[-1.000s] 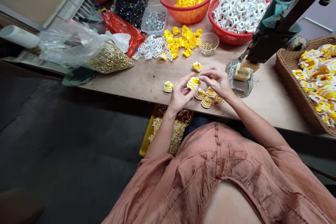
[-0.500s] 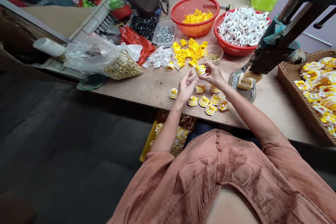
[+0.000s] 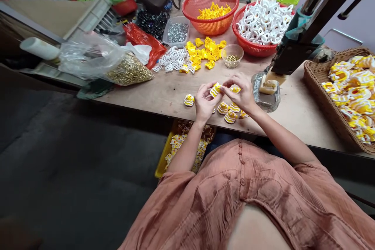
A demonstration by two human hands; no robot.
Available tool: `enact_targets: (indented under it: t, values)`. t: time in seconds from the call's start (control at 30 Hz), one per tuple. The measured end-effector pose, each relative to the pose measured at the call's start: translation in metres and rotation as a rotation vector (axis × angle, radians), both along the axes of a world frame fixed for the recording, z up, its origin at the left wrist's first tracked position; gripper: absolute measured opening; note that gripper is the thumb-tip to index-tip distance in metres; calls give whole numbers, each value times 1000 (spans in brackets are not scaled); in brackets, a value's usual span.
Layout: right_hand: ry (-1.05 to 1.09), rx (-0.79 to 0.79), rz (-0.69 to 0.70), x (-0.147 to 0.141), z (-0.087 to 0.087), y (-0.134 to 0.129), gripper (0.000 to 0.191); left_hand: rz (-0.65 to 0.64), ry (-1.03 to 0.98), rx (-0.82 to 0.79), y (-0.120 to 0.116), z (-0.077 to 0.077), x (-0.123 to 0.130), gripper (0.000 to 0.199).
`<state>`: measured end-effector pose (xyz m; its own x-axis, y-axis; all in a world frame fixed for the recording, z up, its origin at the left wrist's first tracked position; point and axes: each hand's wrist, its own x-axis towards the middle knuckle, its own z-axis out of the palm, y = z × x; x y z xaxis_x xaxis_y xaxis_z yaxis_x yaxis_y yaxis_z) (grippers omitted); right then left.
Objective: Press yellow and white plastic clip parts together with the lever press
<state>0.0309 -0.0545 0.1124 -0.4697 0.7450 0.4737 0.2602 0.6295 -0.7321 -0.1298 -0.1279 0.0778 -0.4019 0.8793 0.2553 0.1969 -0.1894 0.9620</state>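
Between my two hands is a yellow-and-white striped piece. My left hand pinches it from the left, and the fingertips of my right hand grip its right edge. Several similar striped pieces lie on the table just under and beside my hands, partly hidden by them. One more striped piece sits left of my left hand. Beyond my hands are loose yellow pieces, white wavy pieces and a clear cup of small brass rings.
A hand press stands to the right, beside a wicker basket of striped pieces. Two red baskets are at the back. A bag of brass parts lies left. Below the table edge is a yellow crate.
The striped piece has come nearer the body, and my left hand has closed on it along with my right. The camera view has shifted slightly.
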Motion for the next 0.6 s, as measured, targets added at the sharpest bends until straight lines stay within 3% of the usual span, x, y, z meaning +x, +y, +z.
enact_targets:
  t: [0.33, 0.47, 0.6]
  values:
    - [-4, 6, -12, 0, -4, -11, 34, -3, 75, -17, -11, -2, 5, 53]
    - [6, -44, -31, 40, -10, -11, 37, -82, -59, -72, -37, 4, -1, 49]
    - [-301, -28, -17, 94, -22, -33, 43, -197, -329, -222, -85, 9, -10, 48]
